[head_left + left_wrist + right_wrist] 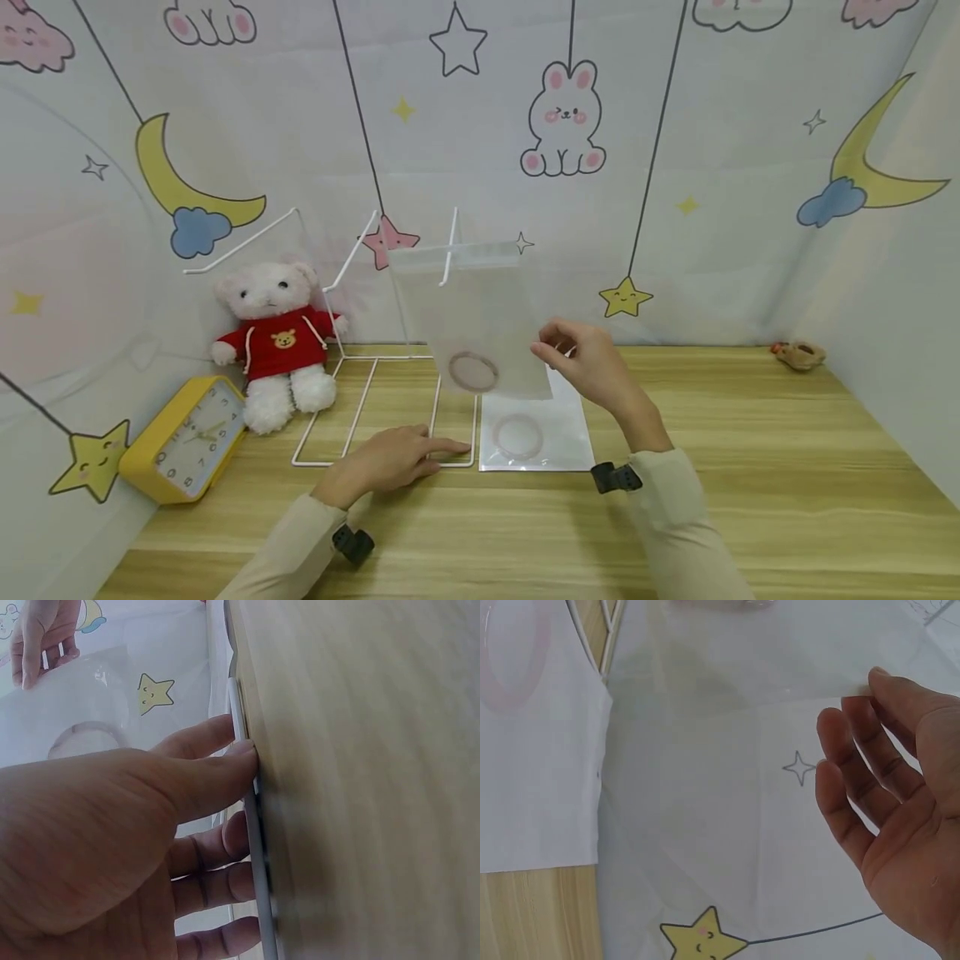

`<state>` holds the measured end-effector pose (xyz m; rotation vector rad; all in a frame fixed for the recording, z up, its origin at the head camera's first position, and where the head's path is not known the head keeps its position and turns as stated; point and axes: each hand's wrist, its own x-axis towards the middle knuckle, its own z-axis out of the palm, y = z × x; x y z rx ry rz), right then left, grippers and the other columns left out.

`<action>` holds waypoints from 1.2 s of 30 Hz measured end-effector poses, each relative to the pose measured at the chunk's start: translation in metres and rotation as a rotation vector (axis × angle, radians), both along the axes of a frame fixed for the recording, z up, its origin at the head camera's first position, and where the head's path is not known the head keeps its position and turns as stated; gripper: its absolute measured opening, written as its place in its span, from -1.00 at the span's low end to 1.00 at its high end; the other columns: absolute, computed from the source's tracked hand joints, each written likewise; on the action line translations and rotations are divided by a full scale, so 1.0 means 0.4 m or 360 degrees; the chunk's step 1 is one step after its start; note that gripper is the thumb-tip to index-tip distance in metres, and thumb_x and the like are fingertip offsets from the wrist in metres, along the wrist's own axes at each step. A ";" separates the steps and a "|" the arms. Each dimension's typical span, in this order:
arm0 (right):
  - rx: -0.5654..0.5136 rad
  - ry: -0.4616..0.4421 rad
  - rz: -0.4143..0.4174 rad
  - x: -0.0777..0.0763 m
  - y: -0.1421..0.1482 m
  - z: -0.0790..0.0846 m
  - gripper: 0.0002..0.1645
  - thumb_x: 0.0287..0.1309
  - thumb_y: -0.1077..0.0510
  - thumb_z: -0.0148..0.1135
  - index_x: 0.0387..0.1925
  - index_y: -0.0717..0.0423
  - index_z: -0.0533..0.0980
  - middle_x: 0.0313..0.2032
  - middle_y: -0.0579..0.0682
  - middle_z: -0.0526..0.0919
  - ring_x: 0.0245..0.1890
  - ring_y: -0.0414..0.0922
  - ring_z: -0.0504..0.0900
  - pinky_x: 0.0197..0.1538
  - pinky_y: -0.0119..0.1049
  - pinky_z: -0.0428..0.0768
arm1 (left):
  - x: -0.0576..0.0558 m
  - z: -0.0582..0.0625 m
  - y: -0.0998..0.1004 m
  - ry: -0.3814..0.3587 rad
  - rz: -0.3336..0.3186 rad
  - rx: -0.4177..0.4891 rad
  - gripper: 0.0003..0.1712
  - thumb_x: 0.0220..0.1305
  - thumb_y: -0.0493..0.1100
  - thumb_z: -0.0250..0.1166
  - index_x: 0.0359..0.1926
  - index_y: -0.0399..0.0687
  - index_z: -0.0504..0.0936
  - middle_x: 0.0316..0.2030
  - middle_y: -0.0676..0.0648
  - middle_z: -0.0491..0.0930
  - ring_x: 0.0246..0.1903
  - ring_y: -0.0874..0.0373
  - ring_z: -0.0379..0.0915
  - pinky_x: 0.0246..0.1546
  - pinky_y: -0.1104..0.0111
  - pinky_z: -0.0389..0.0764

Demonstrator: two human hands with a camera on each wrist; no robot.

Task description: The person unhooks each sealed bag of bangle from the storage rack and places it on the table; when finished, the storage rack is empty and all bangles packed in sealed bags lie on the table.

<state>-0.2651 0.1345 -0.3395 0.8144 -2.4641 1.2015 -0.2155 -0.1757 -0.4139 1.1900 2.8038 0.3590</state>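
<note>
My right hand (592, 367) pinches the right edge of a clear plastic bag (495, 308) between thumb and fingertips. A pinkish-brown ring (474, 372) shows low in this bag. At the bag's top, the end of a white prong (447, 265) of the wire rack (382, 465) stands out in front of the plastic. Palm down, my left hand (397, 458) rests on the rack's base, with the index finger stretched toward its front right corner. In the left wrist view, the thumb and fingertips (238, 832) press against the white rail (259, 862).
A second plastic bag (566, 442) with a pale pink ring (517, 437) lies right of the rack. At the left are a teddy bear (281, 342) in a red hoodie and a yellow clock (187, 437). A small brown object (799, 356) sits at the far right.
</note>
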 end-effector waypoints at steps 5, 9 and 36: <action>-0.0042 0.0018 0.0013 0.003 0.021 0.012 -0.90 0.33 0.15 0.30 -0.28 0.11 0.64 -0.41 -0.06 0.68 -0.47 -0.15 0.61 -0.37 -0.24 0.59 | -0.001 0.001 0.002 -0.0007 -0.0007 0.0002 -0.51 0.38 -0.22 0.27 0.29 0.17 0.57 -0.42 0.01 0.47 -0.46 0.25 0.27 -0.42 0.33 0.39; -0.0071 0.0064 -0.0001 0.009 0.034 0.023 -0.91 0.33 0.17 0.29 -0.24 0.12 0.63 -0.38 -0.06 0.69 -0.44 -0.14 0.62 -0.33 -0.20 0.61 | -0.001 0.001 0.002 -0.0004 -0.0008 0.0000 -0.52 0.38 -0.21 0.27 0.29 0.17 0.56 -0.41 0.00 0.48 -0.46 0.25 0.27 -0.42 0.32 0.39; -0.0317 0.0787 -0.0159 0.080 0.083 0.119 -0.90 0.19 0.42 0.33 -0.26 0.24 0.65 -0.45 -0.01 0.71 -0.55 -0.17 0.62 -0.41 -0.59 0.49 | 0.000 0.003 0.003 -0.0012 0.0003 -0.0018 -0.51 0.39 -0.20 0.26 0.30 0.19 0.56 -0.42 0.01 0.47 -0.46 0.24 0.27 -0.41 0.32 0.39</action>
